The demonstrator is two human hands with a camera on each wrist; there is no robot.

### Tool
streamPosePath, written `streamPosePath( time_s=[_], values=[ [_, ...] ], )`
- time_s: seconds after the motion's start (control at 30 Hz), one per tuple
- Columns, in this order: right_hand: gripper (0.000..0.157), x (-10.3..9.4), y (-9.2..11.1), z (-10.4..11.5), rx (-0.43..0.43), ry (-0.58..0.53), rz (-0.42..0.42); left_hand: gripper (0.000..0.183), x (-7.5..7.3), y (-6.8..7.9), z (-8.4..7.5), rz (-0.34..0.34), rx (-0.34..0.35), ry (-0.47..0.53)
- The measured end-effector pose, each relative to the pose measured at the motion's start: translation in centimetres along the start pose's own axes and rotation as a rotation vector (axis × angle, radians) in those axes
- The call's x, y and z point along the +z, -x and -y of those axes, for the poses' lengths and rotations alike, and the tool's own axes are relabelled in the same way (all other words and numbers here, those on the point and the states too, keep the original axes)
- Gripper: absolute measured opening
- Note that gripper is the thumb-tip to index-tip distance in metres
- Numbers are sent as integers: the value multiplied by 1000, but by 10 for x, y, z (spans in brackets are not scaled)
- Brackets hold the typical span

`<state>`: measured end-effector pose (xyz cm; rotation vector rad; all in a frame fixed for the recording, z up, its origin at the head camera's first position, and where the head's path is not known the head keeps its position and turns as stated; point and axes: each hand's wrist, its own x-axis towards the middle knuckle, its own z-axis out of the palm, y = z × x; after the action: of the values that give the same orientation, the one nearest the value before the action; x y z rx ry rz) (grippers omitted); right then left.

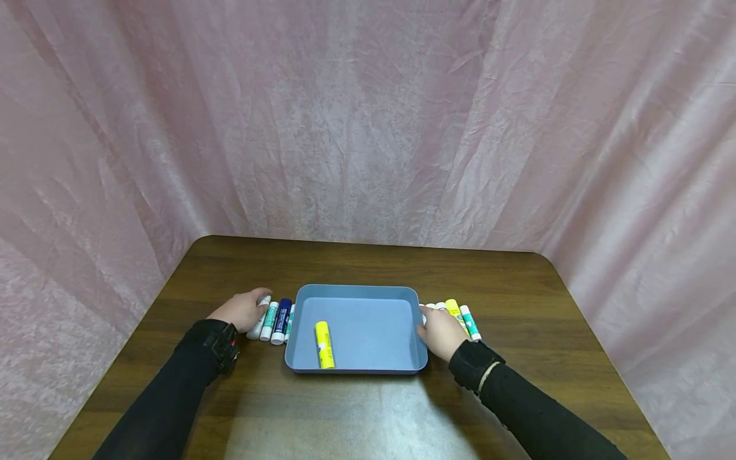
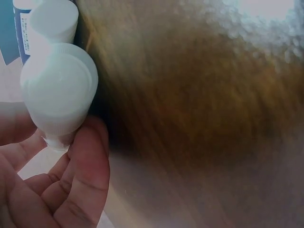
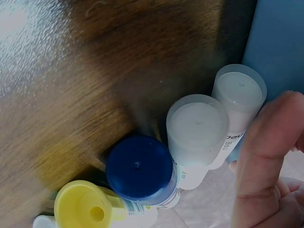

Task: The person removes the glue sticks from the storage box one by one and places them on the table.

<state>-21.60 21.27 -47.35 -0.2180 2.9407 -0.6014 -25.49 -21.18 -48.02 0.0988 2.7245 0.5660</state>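
Note:
In the head view my left hand (image 1: 243, 310) pinches a white glue stick (image 1: 260, 315) at the outer end of the left row. Its round white end (image 2: 59, 88) faces the left wrist camera, with thumb and finger on either side. My right hand (image 1: 441, 332) is at the tray's right rim, fingers reaching beside the nearest white-capped glue stick (image 3: 240, 90); firm contact is not clear. A blue-grey tray (image 1: 368, 370) sits between the hands, with one yellow glue stick (image 1: 324, 345) lying in its left part.
Left of the tray lie a green-and-white glue stick (image 1: 269, 321) and a dark blue one (image 1: 281, 321). To its right are another white-capped stick (image 3: 197, 128), a blue-ended one (image 3: 140, 168) and a yellow one (image 3: 83, 206). Pink curtains (image 1: 368, 128) hang behind the wooden table (image 1: 368, 249).

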Motion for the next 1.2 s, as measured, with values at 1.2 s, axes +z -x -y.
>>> streamPosePath(
  time_s=[1.2],
  values=[
    [47, 2, 0, 0, -2, 6, -4, 48, 2, 3, -4, 1, 5, -12]
  ],
)
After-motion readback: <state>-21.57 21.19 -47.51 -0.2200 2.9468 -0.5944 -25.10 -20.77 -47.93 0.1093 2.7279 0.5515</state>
